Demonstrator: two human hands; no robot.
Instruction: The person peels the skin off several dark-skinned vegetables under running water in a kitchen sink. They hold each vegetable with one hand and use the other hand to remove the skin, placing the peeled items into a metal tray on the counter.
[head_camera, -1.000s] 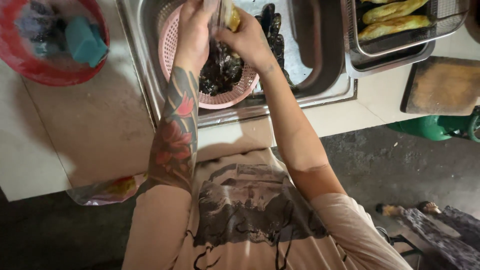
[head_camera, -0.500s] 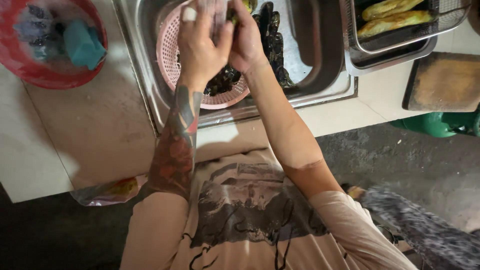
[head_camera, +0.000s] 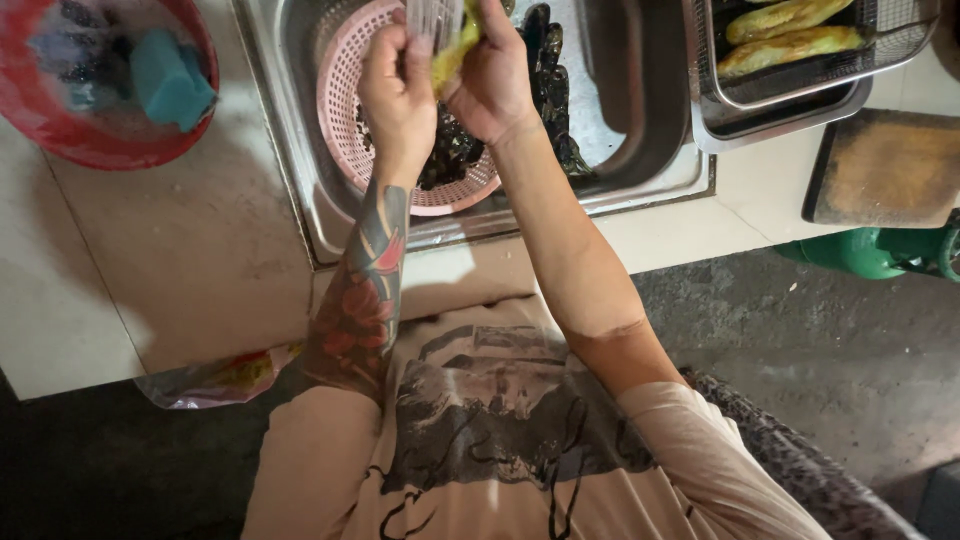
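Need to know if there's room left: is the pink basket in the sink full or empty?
Partly filled. The pink basket holds a pile of dark pieces, while bare pink mesh shows on its near side; the hands hide the rest.

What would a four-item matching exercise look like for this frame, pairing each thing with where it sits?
Things:
1. pink colander
2. blue sponge
3. yellow-green piece
4. long yellowish pieces

Places:
A. in the red basin on the counter, far left
B. in the wire basket over a metal tray, far right
C. inside the steel sink, holding dark peelings
D. between the left hand and right hand, above the sink

Pairs: 1-C, 2-A, 3-D, 4-B
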